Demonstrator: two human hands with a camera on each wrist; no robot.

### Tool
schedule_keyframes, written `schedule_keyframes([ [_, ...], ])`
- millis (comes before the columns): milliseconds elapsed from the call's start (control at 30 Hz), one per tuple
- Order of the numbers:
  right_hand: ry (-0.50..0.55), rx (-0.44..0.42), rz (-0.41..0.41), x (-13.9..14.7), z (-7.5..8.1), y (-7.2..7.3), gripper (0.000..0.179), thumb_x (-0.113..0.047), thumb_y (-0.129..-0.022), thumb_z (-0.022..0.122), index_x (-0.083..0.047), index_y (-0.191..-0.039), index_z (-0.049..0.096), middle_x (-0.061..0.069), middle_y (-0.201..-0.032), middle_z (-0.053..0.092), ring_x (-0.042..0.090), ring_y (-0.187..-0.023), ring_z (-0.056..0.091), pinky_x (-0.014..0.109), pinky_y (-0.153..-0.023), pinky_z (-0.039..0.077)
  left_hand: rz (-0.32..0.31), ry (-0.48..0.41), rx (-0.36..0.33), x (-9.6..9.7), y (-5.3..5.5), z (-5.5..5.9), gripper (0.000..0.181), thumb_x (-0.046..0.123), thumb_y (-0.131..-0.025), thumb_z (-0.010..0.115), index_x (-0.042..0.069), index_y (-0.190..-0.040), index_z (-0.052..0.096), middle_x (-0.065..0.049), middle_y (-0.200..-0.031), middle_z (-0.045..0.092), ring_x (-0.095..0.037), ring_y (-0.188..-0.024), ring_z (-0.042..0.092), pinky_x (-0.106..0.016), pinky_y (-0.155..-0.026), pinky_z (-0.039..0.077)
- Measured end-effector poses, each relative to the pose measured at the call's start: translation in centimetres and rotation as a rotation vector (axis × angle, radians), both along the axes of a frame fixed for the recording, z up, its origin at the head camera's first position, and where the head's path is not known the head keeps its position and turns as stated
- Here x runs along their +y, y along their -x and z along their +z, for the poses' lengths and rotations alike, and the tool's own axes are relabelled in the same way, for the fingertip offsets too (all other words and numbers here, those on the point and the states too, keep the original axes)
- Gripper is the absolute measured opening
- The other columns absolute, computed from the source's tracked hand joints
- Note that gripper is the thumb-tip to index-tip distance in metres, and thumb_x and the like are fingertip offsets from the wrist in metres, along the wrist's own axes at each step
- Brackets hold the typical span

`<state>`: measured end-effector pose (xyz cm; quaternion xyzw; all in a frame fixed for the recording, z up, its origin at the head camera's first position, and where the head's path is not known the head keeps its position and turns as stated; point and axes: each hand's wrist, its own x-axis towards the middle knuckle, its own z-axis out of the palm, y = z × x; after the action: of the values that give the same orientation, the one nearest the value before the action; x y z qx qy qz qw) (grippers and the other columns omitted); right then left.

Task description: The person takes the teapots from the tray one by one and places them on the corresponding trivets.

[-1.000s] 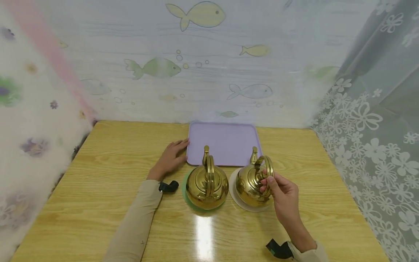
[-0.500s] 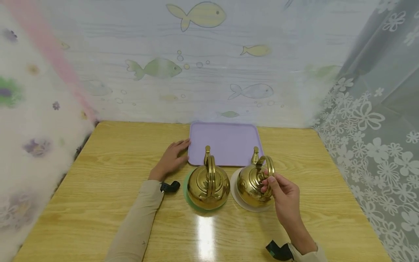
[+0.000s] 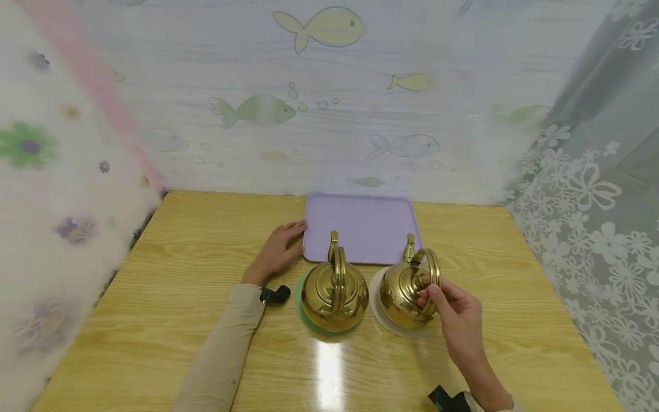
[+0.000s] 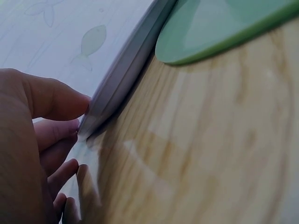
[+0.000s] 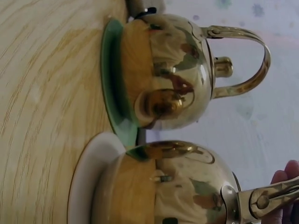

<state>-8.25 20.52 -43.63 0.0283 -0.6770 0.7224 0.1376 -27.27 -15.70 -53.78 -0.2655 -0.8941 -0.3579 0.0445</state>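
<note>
In the head view my right hand (image 3: pixel 460 315) grips the arched handle of a shiny brass kettle (image 3: pixel 399 297). This kettle stands on a round off-white plate (image 3: pixel 380 312), its spout pointing away from me. A matching kettle (image 3: pixel 321 300) is to its left on a round green plate (image 3: pixel 301 300), its handle upright. At the far side lies a flat lilac tray (image 3: pixel 365 223). My left hand (image 3: pixel 275 252) rests by the tray's left edge; the left wrist view has thumb and fingers (image 4: pixel 60 98) touching the tray's rim (image 4: pixel 117 77). In the right wrist view fingertips (image 5: pixel 292 168) show behind the handle.
All of it stands on a wood-grain table (image 3: pixel 206 240). Behind the tray rises a pale fish-print wall covering (image 3: pixel 329 114), with a lace-patterned curtain (image 3: pixel 592 229) at the right. Both spout tips overlap the tray's near part in the head view.
The head view has shifted slightly, so everything sits a little further right in it. Hands, kettles and tray keep their places relative to each other.
</note>
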Motion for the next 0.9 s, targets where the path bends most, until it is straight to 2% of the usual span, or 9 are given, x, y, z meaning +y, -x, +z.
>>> schedule_keyframes([
  [100,-0.089,-0.015,0.015,0.2,0.0,-0.4,0.027,0.004,-0.099,0.059,0.023,-0.117,0.061,0.008,-0.097,0.076,0.009,-0.084,0.071,0.020,-0.079,0.060,-0.001,-0.008,0.020,-0.1,0.0,-0.3,0.060,0.025,-0.093,0.059,0.002,-0.148,0.051,-0.013,-0.157,0.046,-0.041,-0.146,0.037,-0.057,-0.126,0.016],
  [267,-0.279,0.052,0.085,0.7,0.0,-1.1,0.031,0.009,-0.095,0.061,0.016,-0.126,0.060,0.007,-0.115,0.072,0.005,-0.105,0.067,0.016,-0.090,0.056,-0.016,-0.082,0.078,-0.3,0.0,-0.5,0.053,0.015,-0.090,0.063,-0.004,-0.140,0.059,-0.019,-0.149,0.054,-0.042,-0.139,0.047,-0.057,-0.122,0.028],
  [367,-0.419,0.074,0.130,1.1,0.1,-1.5,0.038,0.008,-0.095,0.062,0.009,-0.133,0.059,0.012,-0.122,0.068,0.002,-0.114,0.063,0.014,-0.095,0.053,0.005,-0.113,0.098,-0.4,-0.1,-0.3,0.052,0.009,-0.089,0.062,-0.006,-0.138,0.059,-0.023,-0.143,0.058,-0.043,-0.135,0.051,-0.055,-0.119,0.035],
  [433,-0.517,0.060,0.154,1.6,0.4,-1.8,0.044,0.004,-0.096,0.063,0.002,-0.140,0.056,0.009,-0.128,0.067,-0.004,-0.118,0.059,0.011,-0.097,0.050,0.036,-0.101,0.095,-0.5,-0.3,0.0,0.052,0.009,-0.091,0.060,-0.006,-0.140,0.057,-0.025,-0.141,0.059,-0.043,-0.134,0.051,-0.054,-0.119,0.036],
  [600,-0.564,0.031,0.220,3.7,0.8,-1.6,0.044,-0.001,-0.104,0.051,0.001,-0.148,0.049,-0.013,-0.137,0.060,-0.010,-0.124,0.052,0.007,-0.096,0.047,0.116,0.064,0.054,-1.3,-1.7,1.3,0.053,0.021,-0.101,0.051,-0.001,-0.149,0.048,-0.020,-0.150,0.052,-0.041,-0.142,0.044,-0.055,-0.123,0.027],
  [700,-0.612,0.024,0.177,5.4,0.5,-0.8,0.040,-0.005,-0.107,0.044,0.002,-0.147,0.050,-0.010,-0.137,0.060,-0.009,-0.125,0.051,0.006,-0.095,0.046,0.160,0.191,0.038,-2.0,-2.8,2.0,0.055,0.030,-0.106,0.044,0.003,-0.154,0.042,-0.015,-0.157,0.046,-0.038,-0.148,0.036,-0.058,-0.125,0.019],
  [733,-0.662,0.017,0.148,6.0,0.3,-0.4,0.040,-0.008,-0.108,0.044,0.001,-0.147,0.050,-0.005,-0.139,0.061,-0.004,-0.128,0.052,0.009,-0.096,0.047,0.175,0.228,0.039,-2.3,-3.1,2.2,0.055,0.032,-0.107,0.042,0.004,-0.155,0.041,-0.014,-0.158,0.045,-0.038,-0.149,0.034,-0.059,-0.125,0.017],
  [800,-0.760,0.017,0.104,7.0,-0.4,0.5,0.042,-0.011,-0.108,0.045,0.002,-0.148,0.047,0.011,-0.143,0.058,0.015,-0.135,0.051,0.028,-0.105,0.049,0.202,0.281,0.048,-2.9,-3.6,2.5,0.056,0.033,-0.108,0.042,0.005,-0.156,0.039,-0.014,-0.160,0.042,-0.038,-0.151,0.031,-0.060,-0.126,0.014],
  [900,-0.912,0.026,0.084,8.3,-1.4,2.3,0.048,-0.014,-0.108,0.048,0.008,-0.150,0.042,0.033,-0.147,0.046,0.049,-0.138,0.040,0.062,-0.109,0.037,0.244,0.338,0.051,-3.7,-4.1,2.7,0.058,0.036,-0.108,0.041,0.007,-0.158,0.036,-0.014,-0.162,0.037,-0.036,-0.154,0.026,-0.058,-0.127,0.011],
])
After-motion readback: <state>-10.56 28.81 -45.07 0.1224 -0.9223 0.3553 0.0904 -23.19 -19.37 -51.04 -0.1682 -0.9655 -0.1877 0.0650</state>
